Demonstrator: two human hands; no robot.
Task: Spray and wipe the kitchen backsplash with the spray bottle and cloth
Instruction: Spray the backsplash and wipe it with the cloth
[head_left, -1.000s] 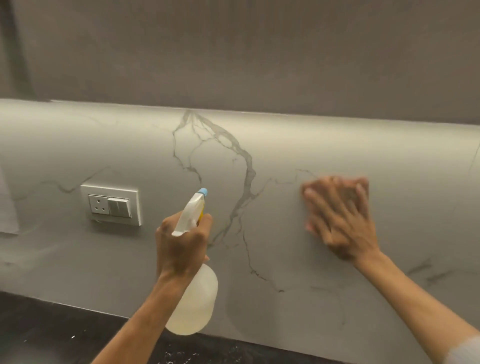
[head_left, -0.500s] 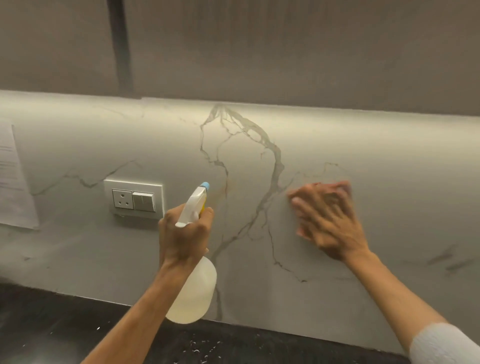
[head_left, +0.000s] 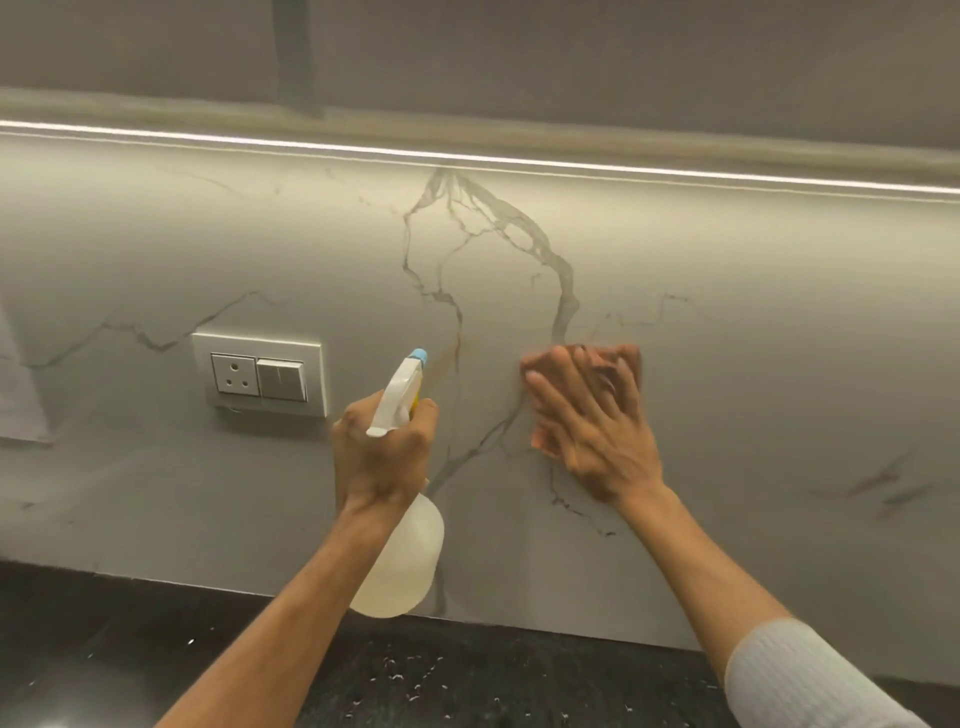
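The grey marble backsplash (head_left: 753, 338) with dark veins fills the middle of the view. My left hand (head_left: 382, 452) grips the neck of a white spray bottle (head_left: 402, 566) with a blue nozzle tip, held upright and pointing at the wall. My right hand (head_left: 592, 423) lies flat, fingers spread, pressing an orange cloth (head_left: 631, 358) against the backsplash to the right of the bottle. Most of the cloth is hidden under the hand; only its edges show.
A white socket and switch plate (head_left: 260, 374) sits on the wall to the left of the bottle. A sheet of paper (head_left: 18, 395) hangs at the far left. A light strip (head_left: 467, 156) runs under the upper cabinets. The black speckled countertop (head_left: 467, 680) lies below.
The view has shifted so the wall pattern and socket slid right and the light strip came into sight. My right hand with the cloth has moved left along the wall, toward the bottle.
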